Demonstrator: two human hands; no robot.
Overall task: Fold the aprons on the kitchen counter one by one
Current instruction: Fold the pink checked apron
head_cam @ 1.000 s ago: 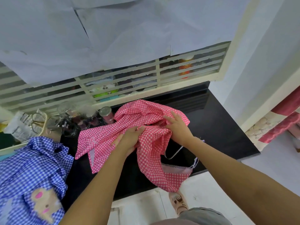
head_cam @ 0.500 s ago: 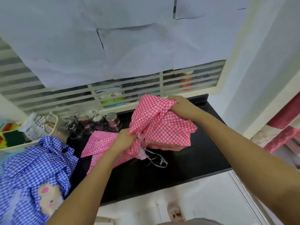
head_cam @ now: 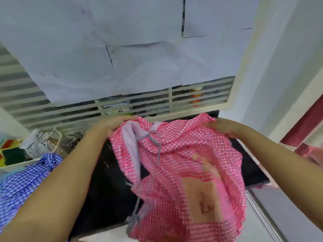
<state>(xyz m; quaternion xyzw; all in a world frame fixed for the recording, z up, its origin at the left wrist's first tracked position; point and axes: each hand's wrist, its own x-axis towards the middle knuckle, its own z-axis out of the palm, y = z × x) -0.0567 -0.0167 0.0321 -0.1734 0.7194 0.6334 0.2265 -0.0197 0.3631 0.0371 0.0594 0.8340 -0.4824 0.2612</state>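
Note:
A pink checked apron (head_cam: 183, 165) hangs spread in the air above the black counter (head_cam: 108, 189), its lower part blurred and reaching below the counter's front edge. My left hand (head_cam: 113, 123) grips its upper left corner. My right hand (head_cam: 222, 127) grips the upper right corner. A striped cord (head_cam: 158, 151) dangles down the apron's front. A blue checked apron (head_cam: 22, 182) lies crumpled at the left end of the counter.
Jars and glassware (head_cam: 73, 138) stand at the back left of the counter, beside a white tray (head_cam: 19, 165) with packets. A louvred window (head_cam: 139, 103) partly covered with paper runs behind. A white wall stands to the right.
Both hands rose and moved apart, lifting the pink apron off the counter and spreading it open. The view tilted upward.

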